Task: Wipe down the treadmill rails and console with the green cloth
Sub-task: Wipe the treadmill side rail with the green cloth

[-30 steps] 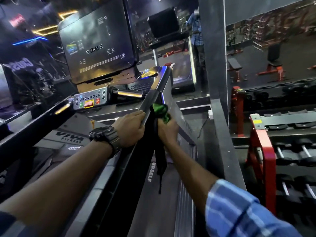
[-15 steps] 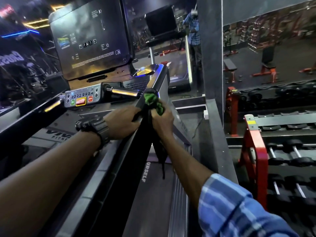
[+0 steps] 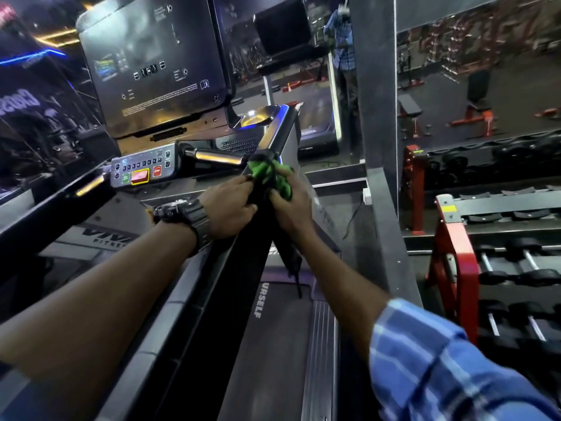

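My right hand (image 3: 293, 208) has its fingers (image 3: 277, 194) curled round the cloth (image 3: 271, 174) — the green bundle bulges out above my knuckles and sits pressed on the top end of the rail (image 3: 243, 247), just where it meets the console (image 3: 151, 65). My left hand (image 3: 230, 208) is on the other side of the same rail, fingers closed on it, fingertips almost touching the cloth's lower edge. A dark strap (image 3: 293, 262) hangs down from under my right hand, over the belt (image 3: 282, 344). A watch (image 3: 188, 217) is on my left wrist; a blue checked sleeve (image 3: 440, 360) covers my right forearm. Just beyond the cloth lies a metal grip bar (image 3: 218, 158), and left of it the button panel (image 3: 141, 171) with its red and green keys. Off to my right — a red rack (image 3: 452, 253) of dumbbells.
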Demonstrator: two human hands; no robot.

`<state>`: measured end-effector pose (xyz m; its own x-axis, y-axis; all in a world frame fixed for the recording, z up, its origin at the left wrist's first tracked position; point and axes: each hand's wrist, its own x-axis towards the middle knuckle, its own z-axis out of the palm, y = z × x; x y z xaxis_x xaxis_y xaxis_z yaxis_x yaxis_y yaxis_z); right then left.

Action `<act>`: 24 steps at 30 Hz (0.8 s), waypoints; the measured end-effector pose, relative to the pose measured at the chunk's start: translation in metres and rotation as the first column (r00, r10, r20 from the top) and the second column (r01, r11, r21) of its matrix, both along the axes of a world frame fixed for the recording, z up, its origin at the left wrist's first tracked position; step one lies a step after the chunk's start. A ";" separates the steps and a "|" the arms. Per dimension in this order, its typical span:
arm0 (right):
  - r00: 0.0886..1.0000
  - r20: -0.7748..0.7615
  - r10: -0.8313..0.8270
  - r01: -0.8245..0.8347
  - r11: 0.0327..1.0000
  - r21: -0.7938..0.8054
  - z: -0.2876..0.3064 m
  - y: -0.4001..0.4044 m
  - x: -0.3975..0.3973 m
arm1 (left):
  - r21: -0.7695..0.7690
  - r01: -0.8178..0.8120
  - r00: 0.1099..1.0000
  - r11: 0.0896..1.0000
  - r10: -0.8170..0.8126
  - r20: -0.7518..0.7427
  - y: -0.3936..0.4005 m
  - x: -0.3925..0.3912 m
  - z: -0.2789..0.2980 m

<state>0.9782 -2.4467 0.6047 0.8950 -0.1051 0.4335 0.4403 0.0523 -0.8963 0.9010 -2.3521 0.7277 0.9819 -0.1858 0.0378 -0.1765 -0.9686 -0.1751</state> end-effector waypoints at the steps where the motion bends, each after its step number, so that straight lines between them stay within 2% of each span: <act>1: 0.999 0.023 0.029 -0.029 1.000 0.000 -0.016 0.001 -0.011 | -0.003 0.014 1.000 1.000 -0.014 0.012 0.001 0.000 -0.002; 4: 0.996 -0.086 0.037 -0.038 0.999 -0.005 -0.037 -0.004 -0.014 | -0.009 0.020 0.999 1.000 -0.020 0.029 0.002 0.000 -0.006; 7: 0.958 -0.282 -0.053 0.057 0.998 0.005 0.001 0.000 0.015 | -0.023 0.030 0.999 0.999 -0.029 0.035 0.000 0.000 -0.007; 10: 0.982 -0.176 -0.066 0.064 0.998 -0.019 0.025 0.005 0.006 | -0.082 0.008 1.000 0.997 -0.010 -0.021 0.004 -0.002 0.000; 13: 1.000 0.004 0.013 -0.013 1.000 0.002 -0.013 0.009 -0.053 | -0.184 0.039 0.998 0.982 -0.046 -0.033 0.016 -0.016 0.010; 15: 1.000 0.018 0.016 -0.015 0.997 -0.072 -0.044 0.005 -0.082 | -0.172 0.089 0.996 0.981 -0.091 -0.003 0.023 -0.034 0.013; 16: 1.000 -0.025 0.006 -0.007 0.997 -0.071 -0.045 0.002 -0.082 | -0.141 0.128 0.992 0.982 -0.124 0.034 0.024 -0.041 0.012; 18: 0.982 -0.187 -0.028 0.028 1.000 -0.002 -0.023 0.003 -0.066 | -0.095 0.186 0.978 0.978 -0.175 0.110 0.024 -0.059 0.012; 20: 0.971 -0.233 -0.052 0.058 0.998 0.021 0.006 0.006 -0.055 | -0.082 0.217 0.971 0.973 -0.206 0.122 0.024 -0.077 0.013; 22: 0.988 -0.145 -0.045 0.052 0.998 0.047 0.016 0.013 -0.076 | -0.072 0.222 0.972 0.972 -0.215 0.094 0.028 -0.097 0.016; 24: 1.000 -0.011 -0.008 0.009 0.999 0.039 -0.001 0.016 -0.122 | -0.061 0.221 0.972 0.973 -0.215 0.089 0.034 -0.121 0.017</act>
<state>0.8562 -2.4312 0.6036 0.8985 -0.1295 0.4195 0.4315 0.0840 -0.8982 0.7803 -2.3186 0.7451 0.9109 -0.3894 0.1368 -0.3731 -0.9186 -0.1303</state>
